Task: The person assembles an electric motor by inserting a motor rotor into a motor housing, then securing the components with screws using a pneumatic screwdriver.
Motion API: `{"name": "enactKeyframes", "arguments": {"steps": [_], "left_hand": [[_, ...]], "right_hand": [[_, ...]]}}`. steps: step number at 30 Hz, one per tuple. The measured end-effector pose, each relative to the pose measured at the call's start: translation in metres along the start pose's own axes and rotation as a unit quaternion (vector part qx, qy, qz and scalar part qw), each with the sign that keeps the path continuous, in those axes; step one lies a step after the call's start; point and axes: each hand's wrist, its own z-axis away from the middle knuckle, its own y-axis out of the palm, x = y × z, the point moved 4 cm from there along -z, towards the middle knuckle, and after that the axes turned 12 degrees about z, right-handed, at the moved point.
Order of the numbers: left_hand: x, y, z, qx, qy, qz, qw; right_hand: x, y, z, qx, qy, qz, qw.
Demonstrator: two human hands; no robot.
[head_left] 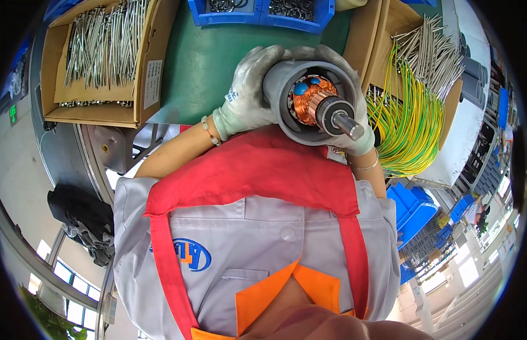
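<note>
Grey housing [271, 85] sits between two gloved hands at the near edge of a green bench [201, 56], in front of a red apron [263, 164]; inside it is a copper-wound rotor [309, 105], its shaft [347, 124] jutting from the open mouth toward the wearer and to the right.

The left hand [249, 90] wraps one side and the right hand [361, 113] the other, probably because so round and seemingly heavy a piece calls for support from both flanks; the mouth tips toward the wearer, which likely gives a clear look down at the rotor; the left fingers curve over the far side, lying close together; the right fingers bend around the far wall; the tips and thumbs are largely hidden, so how hard they press one cannot tell.

Containers ring the work, perhaps for short reaches; at left, a carton [90, 116] holds long metal rods [107, 45], laid roughly parallel; at right, a second carton [382, 34] holds similar rods and a thick sheaf of yellow-green wires [413, 124], draped over its near side; beyond the housing, a blue bin [235, 20] has two compartments, both holding dark rings [292, 8].
</note>
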Motion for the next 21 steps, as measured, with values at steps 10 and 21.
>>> {"name": "enactKeyframes", "arguments": {"steps": [10,21], "left_hand": [[-0.014,-0.002,-0.005,0.005,0.078,-0.101,0.992],[0.004,-0.001,-0.002,0.018,-0.028,0.010,0.999]], "right_hand": [[-0.008,0.007,0.011,0.019,0.015,0.033,0.999],[0.009,0.008,-0.011,-0.013,-0.112,-0.070,0.991]]}}
